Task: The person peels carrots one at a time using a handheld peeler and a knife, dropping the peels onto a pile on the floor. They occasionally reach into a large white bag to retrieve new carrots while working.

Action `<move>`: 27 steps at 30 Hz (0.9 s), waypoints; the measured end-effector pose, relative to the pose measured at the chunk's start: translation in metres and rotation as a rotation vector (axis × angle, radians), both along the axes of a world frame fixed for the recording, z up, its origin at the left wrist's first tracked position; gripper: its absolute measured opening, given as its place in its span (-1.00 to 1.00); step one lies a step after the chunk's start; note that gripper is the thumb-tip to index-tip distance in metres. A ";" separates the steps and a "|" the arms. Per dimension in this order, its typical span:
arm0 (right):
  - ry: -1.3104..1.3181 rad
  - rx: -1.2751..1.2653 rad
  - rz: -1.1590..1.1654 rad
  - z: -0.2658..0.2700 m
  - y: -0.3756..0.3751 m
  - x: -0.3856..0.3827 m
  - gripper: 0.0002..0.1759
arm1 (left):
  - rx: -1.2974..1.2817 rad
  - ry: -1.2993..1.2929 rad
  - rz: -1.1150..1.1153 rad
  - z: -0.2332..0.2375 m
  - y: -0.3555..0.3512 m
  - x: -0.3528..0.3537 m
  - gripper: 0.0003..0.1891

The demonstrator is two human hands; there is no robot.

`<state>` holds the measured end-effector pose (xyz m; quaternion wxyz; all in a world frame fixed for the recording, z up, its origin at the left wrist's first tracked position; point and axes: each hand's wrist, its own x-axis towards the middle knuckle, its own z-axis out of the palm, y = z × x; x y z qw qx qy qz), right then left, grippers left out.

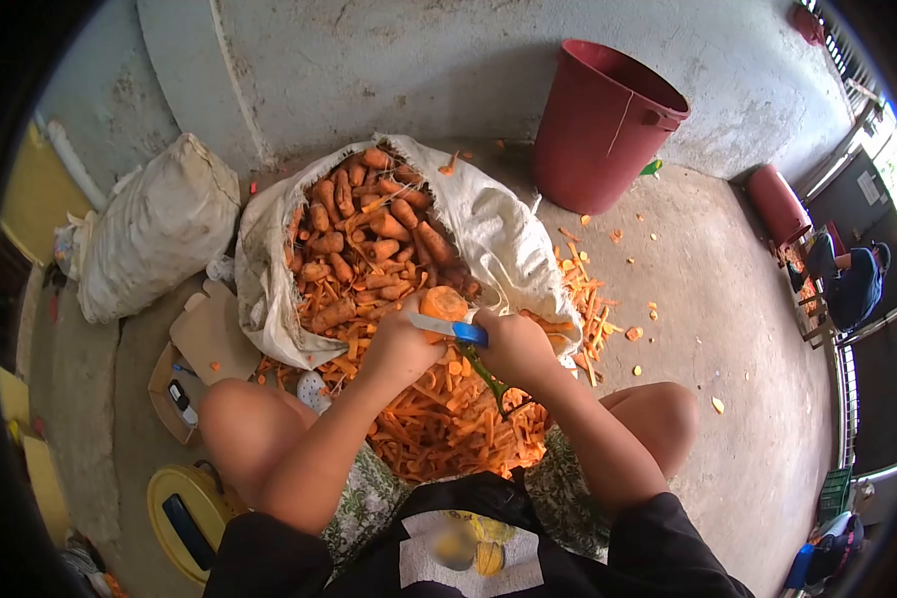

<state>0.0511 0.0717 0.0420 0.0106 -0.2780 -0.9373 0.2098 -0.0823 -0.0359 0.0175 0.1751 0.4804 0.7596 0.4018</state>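
Note:
My left hand point(401, 346) grips a peeled orange carrot point(444, 302) whose blunt end points up between both hands. My right hand point(513, 346) holds a blue-handled peeler point(448, 328) laid across the carrot. A green strip point(485, 376) hangs below my right hand. Just beyond the hands lies an open white sack point(498, 239) full of unpeeled carrots point(364, 239). A heap of orange peelings point(458, 424) sits on the floor between my bare knees.
A dark red bucket point(603, 125) stands at the wall to the back right. A filled, closed white sack point(154, 229) lies at the left. A cardboard box point(174, 384) and a yellow lid point(184, 513) sit by my left knee. Another person point(852, 284) sits far right.

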 end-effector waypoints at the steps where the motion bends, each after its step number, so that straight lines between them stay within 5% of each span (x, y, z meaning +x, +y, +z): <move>1: -0.003 -0.002 0.000 -0.001 -0.001 0.000 -0.86 | -0.020 0.015 -0.007 0.003 0.000 0.001 -0.51; 16: -0.073 -0.042 -0.166 -0.036 0.029 -0.002 -0.74 | -0.054 0.147 0.022 -0.002 -0.001 0.004 -0.56; 17: -0.140 -0.218 -0.287 -0.038 0.037 -0.003 -0.73 | -0.054 0.145 0.022 0.003 -0.004 0.007 -0.56; 18: -0.208 -0.395 -0.407 -0.043 0.048 -0.001 -0.72 | 0.042 -0.030 -0.161 0.010 -0.008 0.011 -0.54; 19: -0.286 -0.215 -0.405 -0.075 0.075 0.009 -0.70 | 0.135 -0.202 -0.345 0.018 -0.013 0.014 -0.51; 21: -0.483 -0.006 -0.028 -0.058 0.092 0.016 -0.70 | 0.124 -0.239 -0.432 0.022 -0.014 0.018 -0.46; 22: -0.479 -0.009 -0.033 -0.062 0.090 0.015 -0.70 | 0.145 -0.198 -0.330 0.016 -0.012 0.015 -0.49; 24: -0.196 -0.143 -0.426 -0.061 0.083 0.008 -0.73 | 0.105 -0.089 -0.175 0.017 -0.008 0.007 -0.55; 27: -0.081 -0.085 -0.296 -0.042 0.057 0.001 -0.76 | 0.077 -0.092 -0.095 0.018 -0.007 -0.001 -0.58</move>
